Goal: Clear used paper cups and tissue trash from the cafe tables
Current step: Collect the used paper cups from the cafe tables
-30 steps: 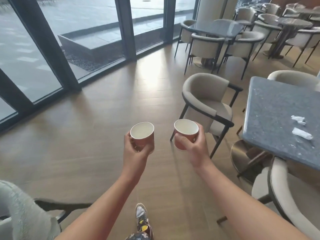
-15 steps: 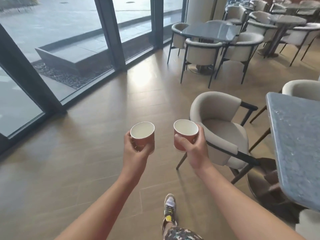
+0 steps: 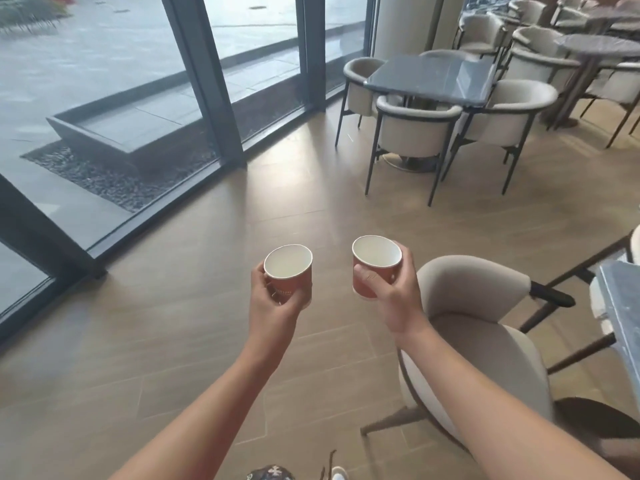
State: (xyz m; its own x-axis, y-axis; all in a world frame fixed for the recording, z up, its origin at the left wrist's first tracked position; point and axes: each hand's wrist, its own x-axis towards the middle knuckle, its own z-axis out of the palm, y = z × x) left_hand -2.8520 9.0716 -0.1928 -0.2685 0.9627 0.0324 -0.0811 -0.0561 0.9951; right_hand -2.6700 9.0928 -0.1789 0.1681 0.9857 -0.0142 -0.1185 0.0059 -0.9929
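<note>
I carry two red paper cups with white insides, both upright and looking empty. My left hand [image 3: 273, 306] grips the left cup [image 3: 289, 271] from below and behind, fingers wrapped round its side. My right hand [image 3: 391, 292] grips the right cup [image 3: 375, 263], thumb across its front wall. Both are held out at chest height over the wooden floor, about a hand's width apart. No tissue is in sight.
A beige armchair [image 3: 478, 327] stands just right of my right arm, beside the edge of a dark stone table [image 3: 621, 306]. Further ahead is another dark table [image 3: 429, 77] ringed by chairs. Glass doors with dark frames [image 3: 207, 81] run along the left. Open floor lies ahead.
I have walked forward and turned left. The near table with its tissue scraps has slid out to the right edge, and the far table set is closer. Both cups stay held the same way.
</note>
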